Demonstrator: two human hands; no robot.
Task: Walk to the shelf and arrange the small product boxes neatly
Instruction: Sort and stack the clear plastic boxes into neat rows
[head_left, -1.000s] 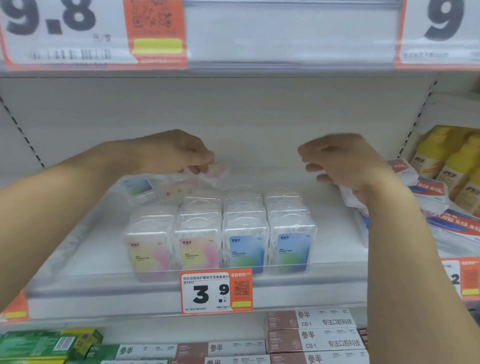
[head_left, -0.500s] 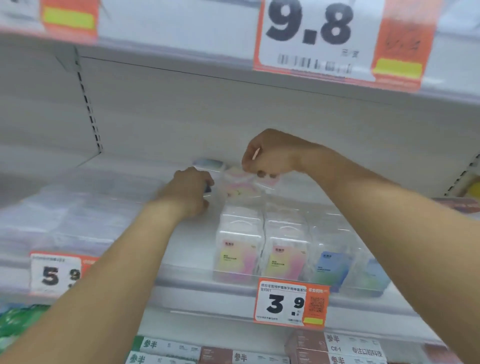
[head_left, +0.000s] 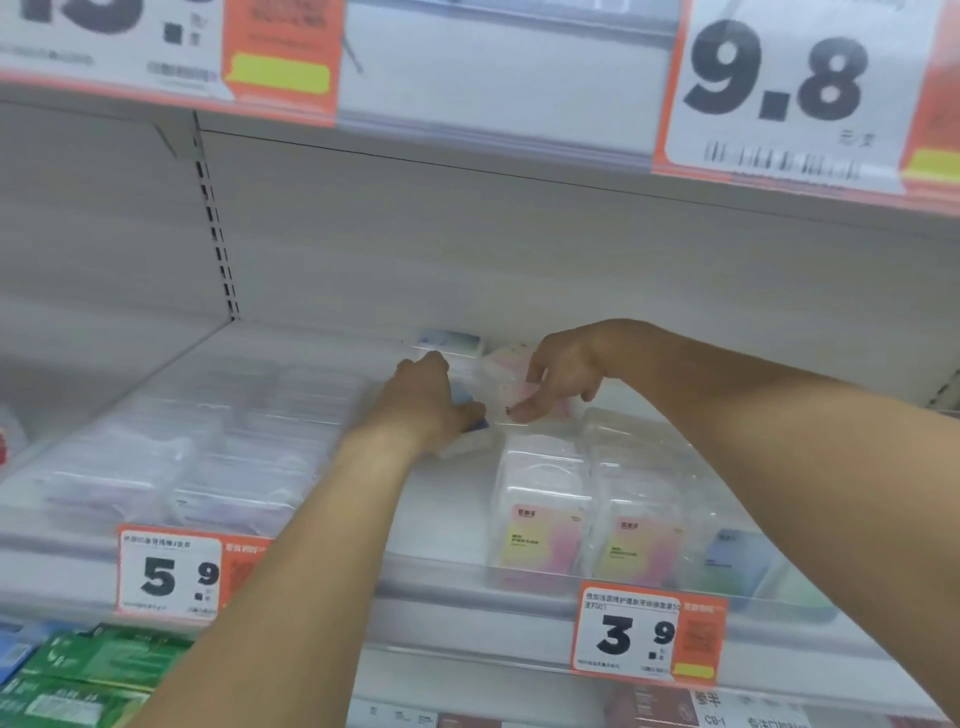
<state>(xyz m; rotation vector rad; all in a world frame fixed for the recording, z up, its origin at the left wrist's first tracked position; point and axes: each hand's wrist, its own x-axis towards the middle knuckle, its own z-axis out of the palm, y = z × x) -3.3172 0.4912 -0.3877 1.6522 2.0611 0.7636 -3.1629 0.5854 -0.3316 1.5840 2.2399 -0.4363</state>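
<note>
Small clear plastic product boxes with pastel labels stand in rows on the white shelf (head_left: 436, 509). The front pink-yellow box (head_left: 540, 540) and its neighbour (head_left: 636, 551) face forward. My left hand (head_left: 423, 402) grips a blue-labelled box (head_left: 475, 423) lying behind the rows. My right hand (head_left: 558, 376) pinches a pink-labelled box (head_left: 511, 392) just to the right of it. Another blue box (head_left: 449, 340) lies at the back of the shelf.
Flat clear packs (head_left: 208, 447) fill the shelf's left side behind the 5.9 price tag (head_left: 169, 574). A 3.9 tag (head_left: 647, 636) hangs below the boxes. The shelf above carries a 9.8 tag (head_left: 789, 88). Green packs (head_left: 88, 670) sit on the lower shelf.
The view has swung left and closer. Both hands have come lower and nearer together at the back boxes; my right hand now pinches the pink box lower down.
</note>
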